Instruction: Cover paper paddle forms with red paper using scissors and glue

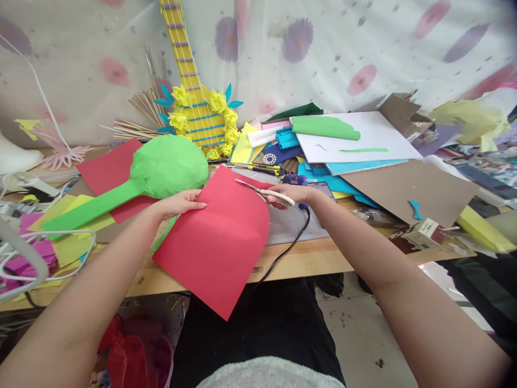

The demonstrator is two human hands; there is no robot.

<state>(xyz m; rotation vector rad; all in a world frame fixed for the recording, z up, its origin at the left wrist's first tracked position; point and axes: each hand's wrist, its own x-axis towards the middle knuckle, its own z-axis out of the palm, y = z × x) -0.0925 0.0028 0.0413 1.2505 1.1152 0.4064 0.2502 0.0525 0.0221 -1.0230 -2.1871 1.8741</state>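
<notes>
My left hand [182, 203] pinches the left edge of a large red paper sheet [220, 231], thumb on top. The sheet slants over the table's front edge, its lowest corner hanging above my lap. In my right hand [287, 195] is a pair of scissors [277, 197] with white handles. Their blades lie over the upper part of the red sheet, pointing left; whether they are cutting into it I cannot tell. Left of the sheet rests a green paper-covered round shape with a long neck [169, 166]. Under the sheet's right side shows a grey cutting mat [291, 223].
A yellow paper guitar [202, 121] with paper flowers leans on the back curtain. Behind my right hand lie a purple glue gun [297, 179] with a black cord and a yellow utility knife [264, 169]. Brown cardboard [416, 186] and a white board [355, 145] cover the right side.
</notes>
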